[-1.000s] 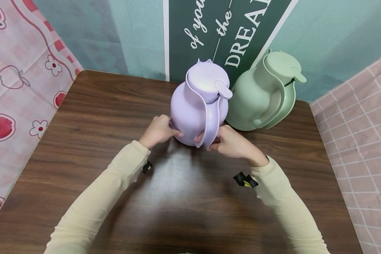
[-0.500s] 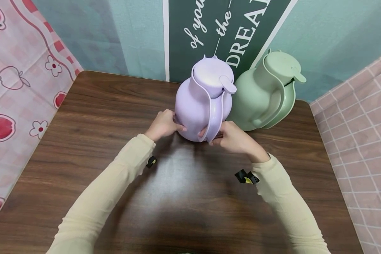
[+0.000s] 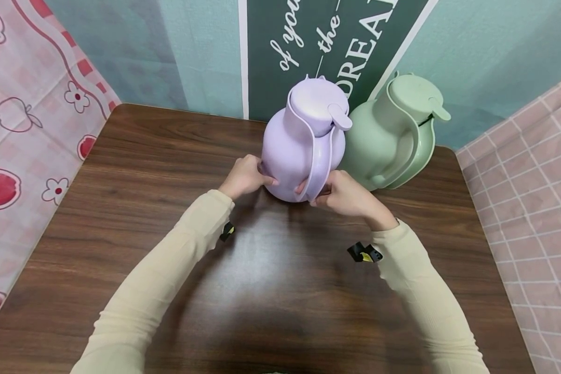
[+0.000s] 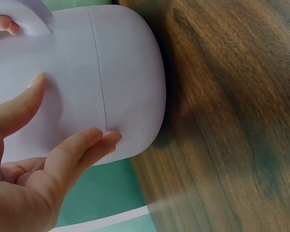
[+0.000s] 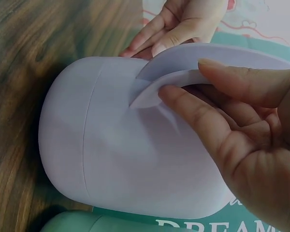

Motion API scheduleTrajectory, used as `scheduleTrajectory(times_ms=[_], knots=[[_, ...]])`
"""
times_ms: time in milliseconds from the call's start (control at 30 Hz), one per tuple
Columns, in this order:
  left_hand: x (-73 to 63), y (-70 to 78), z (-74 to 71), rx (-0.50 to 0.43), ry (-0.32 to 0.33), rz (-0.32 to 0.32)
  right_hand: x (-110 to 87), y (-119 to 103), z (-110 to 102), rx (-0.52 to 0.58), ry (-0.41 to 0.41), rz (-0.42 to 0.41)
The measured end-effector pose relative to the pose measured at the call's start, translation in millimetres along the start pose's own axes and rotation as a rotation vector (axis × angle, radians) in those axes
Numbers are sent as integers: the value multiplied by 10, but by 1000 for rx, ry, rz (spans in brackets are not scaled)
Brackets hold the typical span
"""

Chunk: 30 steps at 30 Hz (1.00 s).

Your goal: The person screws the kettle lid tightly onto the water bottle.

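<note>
A lilac vacuum jug (image 3: 282, 150) stands upright near the back of the table, its lid and lever facing up. The curled fingers of my right hand (image 3: 348, 195) grip the lower part of its handle (image 5: 150, 96), as the right wrist view also shows. On the other side, my left hand (image 3: 245, 177) touches the low body of the jug, thumb on the front and nearly straight fingers along the side by the base seam (image 4: 97, 58). Directly right of it is a matching green vacuum jug (image 3: 371, 145), partly hidden behind the lilac one.
Brown wood-grain table (image 3: 262, 301) lies under both jugs. Behind them rises a teal curtain (image 3: 210, 57) with a dark green lettered panel (image 3: 271, 31). Fruit-patterned cloth (image 3: 28, 140) hangs at the left, a pink tiled surface (image 3: 533, 208) at the right.
Both hands have shifted the lilac jug to the right and slightly back, closer to the green jug, which has stayed put. The holds look the same.
</note>
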<state>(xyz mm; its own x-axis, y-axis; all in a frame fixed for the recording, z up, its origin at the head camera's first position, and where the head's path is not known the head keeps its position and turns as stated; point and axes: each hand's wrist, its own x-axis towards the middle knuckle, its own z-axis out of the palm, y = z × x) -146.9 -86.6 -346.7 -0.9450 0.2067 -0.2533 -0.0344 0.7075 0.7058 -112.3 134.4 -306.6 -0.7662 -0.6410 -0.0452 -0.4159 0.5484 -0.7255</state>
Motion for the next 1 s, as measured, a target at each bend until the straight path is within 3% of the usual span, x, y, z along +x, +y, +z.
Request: scheduleTrajectory(times_ms=[733, 1000], knots=[[167, 36, 25, -56, 10, -29, 79, 102, -83, 43, 4, 70], [225, 10, 26, -60, 27, -11, 114, 75, -88, 36, 14, 110]])
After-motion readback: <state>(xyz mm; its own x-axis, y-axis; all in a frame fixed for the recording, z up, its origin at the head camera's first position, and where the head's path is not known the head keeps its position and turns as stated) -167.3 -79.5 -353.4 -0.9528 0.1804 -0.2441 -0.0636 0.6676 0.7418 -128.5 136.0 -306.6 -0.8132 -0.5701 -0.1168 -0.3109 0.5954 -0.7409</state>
